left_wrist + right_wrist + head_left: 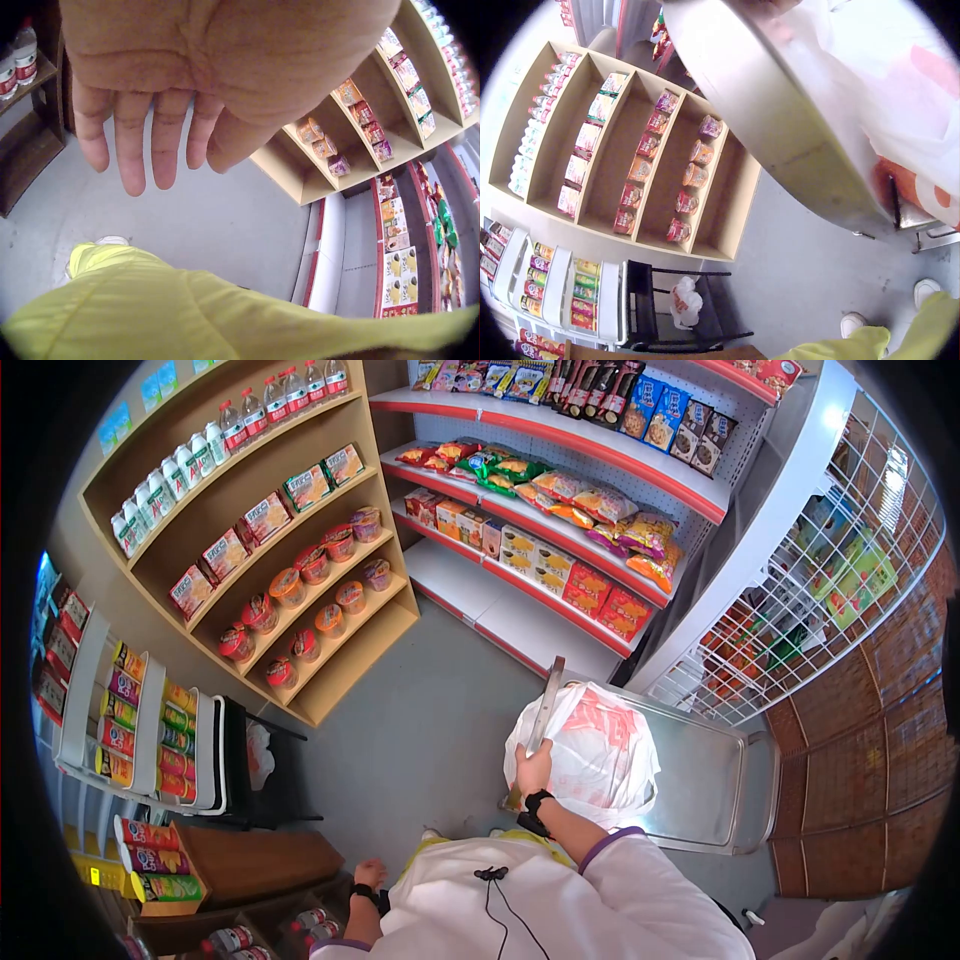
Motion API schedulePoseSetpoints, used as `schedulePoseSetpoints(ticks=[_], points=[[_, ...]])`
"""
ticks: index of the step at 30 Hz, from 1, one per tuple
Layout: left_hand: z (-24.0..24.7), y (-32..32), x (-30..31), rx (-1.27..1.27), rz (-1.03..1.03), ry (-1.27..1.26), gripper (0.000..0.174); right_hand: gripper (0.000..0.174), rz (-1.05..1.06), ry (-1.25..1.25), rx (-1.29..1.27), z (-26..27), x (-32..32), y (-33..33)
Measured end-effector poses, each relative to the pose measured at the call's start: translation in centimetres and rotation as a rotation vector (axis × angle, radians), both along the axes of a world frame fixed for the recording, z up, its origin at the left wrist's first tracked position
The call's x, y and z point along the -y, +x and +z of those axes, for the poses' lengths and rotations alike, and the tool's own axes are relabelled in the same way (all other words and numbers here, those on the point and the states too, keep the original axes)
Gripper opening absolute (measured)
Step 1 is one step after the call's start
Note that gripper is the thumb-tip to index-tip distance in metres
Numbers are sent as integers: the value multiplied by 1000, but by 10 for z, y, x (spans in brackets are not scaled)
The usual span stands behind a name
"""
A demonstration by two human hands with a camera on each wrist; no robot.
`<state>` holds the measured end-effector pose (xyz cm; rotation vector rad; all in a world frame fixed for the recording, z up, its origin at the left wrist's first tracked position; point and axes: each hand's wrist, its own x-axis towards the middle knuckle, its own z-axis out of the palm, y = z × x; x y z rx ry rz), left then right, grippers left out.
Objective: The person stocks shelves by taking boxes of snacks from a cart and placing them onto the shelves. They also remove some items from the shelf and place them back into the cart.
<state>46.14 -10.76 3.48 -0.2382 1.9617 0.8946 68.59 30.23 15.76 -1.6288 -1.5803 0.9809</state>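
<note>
A metal push bar (547,705) rises beside a flat metal cart (695,770), and my right hand (533,768) grips it. A stuffed white plastic bag (610,760) with red print lies on the cart against the bar. In the right wrist view the bar (780,120) crosses the upper part, the bag (885,67) is behind it, and most of the hand is out of frame. My left hand (370,874) hangs low at my side; in the left wrist view this hand (217,67) is empty, fingers extended.
Wooden shelves (320,705) with bottles and cup noodles stand ahead left, snack shelves (570,595) ahead. A white wire rack (800,580) is at the right. On the left are a black chair (720,300), a canister rack (150,710) and a brown wooden counter (260,860).
</note>
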Motion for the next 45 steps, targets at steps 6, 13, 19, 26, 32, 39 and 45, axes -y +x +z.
schedulePoseSetpoints(ticks=[6,13,19,26,32,39,45], points=[[6,4,1,25,12,61,25,50,-2,-4,8,4,3,0],[16,8,-6,6,-10,40,18,49,1,20,-21,-4,-1,0],[24,8,-11,25,-4,24,23,44,-11,13,-54,-2,-1,-1],[18,8,-8,36,12,33,29,48,-21,-20,-37,2,-1,-4],[7,10,-12,-94,-95,-30,25,55,5,-67,-143,-25,-6,-2],[32,21,-19,-170,-61,16,25,44,37,-105,-226,-15,-3,-4],[7,18,-16,-106,-79,-2,29,47,7,-132,-184,-3,-2,-5]])
